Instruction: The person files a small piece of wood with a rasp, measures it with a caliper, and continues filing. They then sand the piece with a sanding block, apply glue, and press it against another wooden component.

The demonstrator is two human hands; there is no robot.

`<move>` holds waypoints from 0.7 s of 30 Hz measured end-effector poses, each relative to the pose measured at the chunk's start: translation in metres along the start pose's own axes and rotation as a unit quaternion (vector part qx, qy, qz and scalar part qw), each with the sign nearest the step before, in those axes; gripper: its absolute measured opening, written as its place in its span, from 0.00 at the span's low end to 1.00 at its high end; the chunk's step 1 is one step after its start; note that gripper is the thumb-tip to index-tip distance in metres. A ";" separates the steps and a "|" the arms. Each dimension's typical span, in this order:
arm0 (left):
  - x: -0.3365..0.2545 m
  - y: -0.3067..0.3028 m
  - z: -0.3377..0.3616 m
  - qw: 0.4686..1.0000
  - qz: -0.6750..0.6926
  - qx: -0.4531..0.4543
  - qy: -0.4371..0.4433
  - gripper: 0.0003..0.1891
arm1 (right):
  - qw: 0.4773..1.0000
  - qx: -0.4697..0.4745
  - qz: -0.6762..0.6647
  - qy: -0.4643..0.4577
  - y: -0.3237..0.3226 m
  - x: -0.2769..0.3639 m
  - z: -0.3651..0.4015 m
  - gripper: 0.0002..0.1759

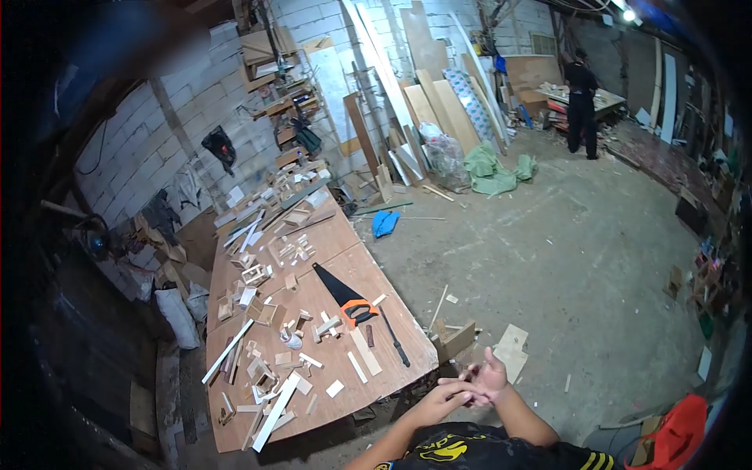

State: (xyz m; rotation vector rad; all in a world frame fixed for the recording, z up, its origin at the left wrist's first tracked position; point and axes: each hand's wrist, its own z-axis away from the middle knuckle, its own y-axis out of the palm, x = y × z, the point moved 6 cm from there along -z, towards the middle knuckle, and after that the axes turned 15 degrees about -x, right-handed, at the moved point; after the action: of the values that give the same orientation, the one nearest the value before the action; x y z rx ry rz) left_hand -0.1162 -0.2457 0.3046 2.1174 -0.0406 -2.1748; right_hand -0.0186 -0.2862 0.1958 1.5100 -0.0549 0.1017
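My left hand point(445, 398) and my right hand point(490, 379) meet in front of my body, just off the near corner of the workbench point(401, 345). The right palm faces up with its thumb raised and fingers apart. Across its fingers lie the left fingers, stretched out. I see nothing held in either hand. Nearest on the bench are a thin black rod-like tool point(394, 337) and a handsaw point(345, 296) with an orange and black handle. Wooden strips point(365, 351) and a small white block point(335, 388) lie close by.
Wood offcuts and small wooden assemblies point(270, 315) crowd the bench's left side. Boards point(446, 110) lean on the block wall. Beyond the bench lie a blue cloth point(385, 223) and green sacks point(492, 168). Another person point(581, 102) stands at a far table. Scrap boards point(513, 348) lie beside me.
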 end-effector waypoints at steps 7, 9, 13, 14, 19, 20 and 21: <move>-0.006 -0.012 0.026 0.999 -0.026 0.027 -0.025 0.19 | 0.990 0.003 0.128 0.057 0.043 -0.020 -0.002 0.37; -0.003 -0.002 0.018 0.995 -0.073 0.070 -0.018 0.18 | 0.951 0.004 0.273 0.147 0.052 -0.045 -0.012 0.37; 0.072 -0.002 -0.002 0.963 -0.256 0.078 0.001 0.17 | 0.670 0.152 0.725 0.055 0.100 -0.068 -0.030 0.39; 0.098 -0.009 -0.012 0.952 -0.298 0.058 -0.018 0.18 | 0.669 0.152 0.725 0.055 0.107 -0.076 -0.033 0.39; 0.178 -0.039 -0.051 0.880 -0.464 -0.006 -0.101 0.20 | 0.353 0.099 0.929 -0.054 0.109 -0.137 -0.058 0.35; 0.175 -0.040 -0.065 0.884 -0.458 0.019 -0.086 0.20 | 0.316 0.101 0.942 -0.054 0.113 -0.150 -0.063 0.34; 0.175 -0.042 -0.079 0.887 -0.454 0.045 -0.071 0.21 | 0.315 0.099 0.942 -0.058 0.115 -0.158 -0.072 0.34</move>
State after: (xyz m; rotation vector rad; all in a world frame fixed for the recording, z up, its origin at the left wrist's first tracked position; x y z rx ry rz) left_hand -0.0442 -0.2165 0.1240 2.2836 1.0668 -2.8066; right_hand -0.1888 -0.2134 0.2901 0.7806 -2.0231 1.9383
